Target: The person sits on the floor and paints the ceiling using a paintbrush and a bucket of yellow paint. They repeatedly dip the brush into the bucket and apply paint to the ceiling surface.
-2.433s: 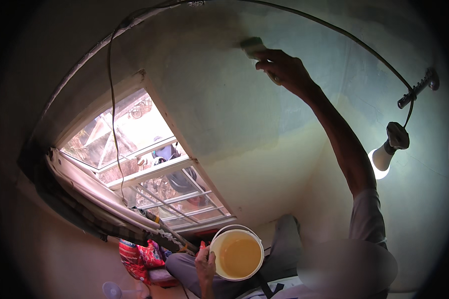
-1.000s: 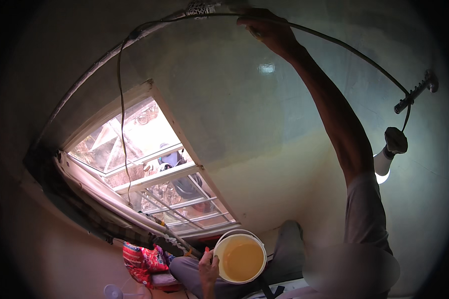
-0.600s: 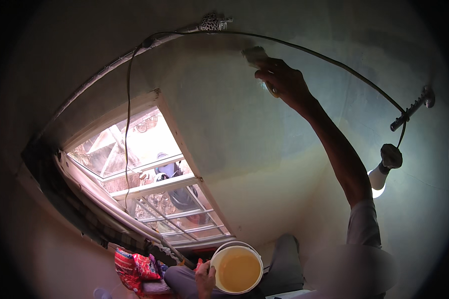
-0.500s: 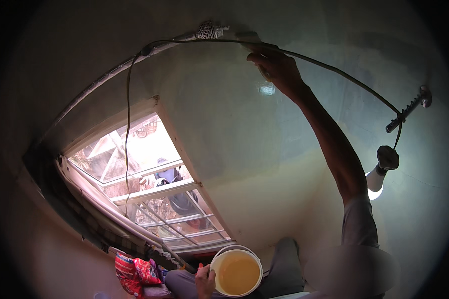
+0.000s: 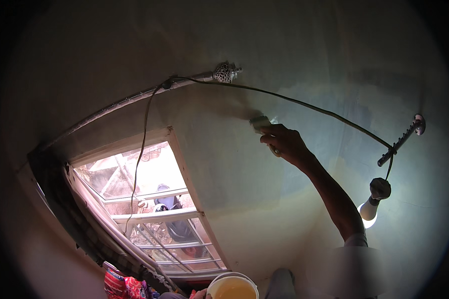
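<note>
My right hand [image 5: 287, 143] is raised at arm's length, its fingers wrapped round a wide paintbrush [image 5: 260, 123]. The bristles press on the grey-green wall [image 5: 219, 164], just below a dark hanging cord. Low in the picture, my left hand [image 5: 200, 294] grips the left side of a white bucket [image 5: 212, 285]; most of that hand is cut off by the lower edge. Yellowish liquid paint [image 5: 233, 290] shows inside the bucket.
A curtain rod [image 5: 119, 107] with a patterned finial [image 5: 226, 73] runs above the window [image 5: 159, 214]. The dark cord [image 5: 329, 112] loops from it to a wall hook rail [image 5: 404, 140], where a lit bulb [image 5: 368, 213] hangs. Red patterned fabric [image 5: 119, 286] lies lower left.
My right hand has brought the brush down the wall, from behind the cord to below it. The view has tilted upward, so the bucket and my left hand sit lower in the picture.
</note>
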Demonstrator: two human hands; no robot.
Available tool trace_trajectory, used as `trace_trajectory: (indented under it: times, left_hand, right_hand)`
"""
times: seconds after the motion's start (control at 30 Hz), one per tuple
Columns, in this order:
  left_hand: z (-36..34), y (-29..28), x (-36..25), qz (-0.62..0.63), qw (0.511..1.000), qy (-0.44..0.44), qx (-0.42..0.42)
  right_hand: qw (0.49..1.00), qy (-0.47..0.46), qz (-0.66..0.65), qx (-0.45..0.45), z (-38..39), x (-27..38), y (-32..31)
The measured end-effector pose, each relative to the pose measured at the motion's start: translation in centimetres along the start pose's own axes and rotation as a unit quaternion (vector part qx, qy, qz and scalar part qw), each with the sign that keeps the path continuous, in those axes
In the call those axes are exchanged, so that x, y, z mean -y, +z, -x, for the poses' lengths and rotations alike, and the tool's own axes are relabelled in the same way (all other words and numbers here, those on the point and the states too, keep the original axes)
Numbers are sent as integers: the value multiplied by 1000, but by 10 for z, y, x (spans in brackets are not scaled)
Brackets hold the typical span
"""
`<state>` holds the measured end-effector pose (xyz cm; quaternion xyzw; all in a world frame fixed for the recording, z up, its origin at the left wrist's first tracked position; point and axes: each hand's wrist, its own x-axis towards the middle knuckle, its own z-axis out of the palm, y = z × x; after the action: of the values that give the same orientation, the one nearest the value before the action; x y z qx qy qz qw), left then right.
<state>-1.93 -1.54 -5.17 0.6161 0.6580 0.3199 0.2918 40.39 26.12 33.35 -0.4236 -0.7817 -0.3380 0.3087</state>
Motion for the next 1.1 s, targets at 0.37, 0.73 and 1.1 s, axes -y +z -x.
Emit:
trace_trajectory:
  times: [0.37, 0.73, 1.1]
  left_hand:
    - [6, 0, -1, -35, 993, 116, -13]
    - [21, 3, 11, -64, 977, 204, -22]
    - [5, -7, -24, 34, 997, 71, -17]
  right_hand:
    - [977, -17, -9, -214, -87, -37, -35]
    - [992, 87, -11, 91, 8, -11, -14]
    - [991, -2, -56, -118, -83, -20, -19]
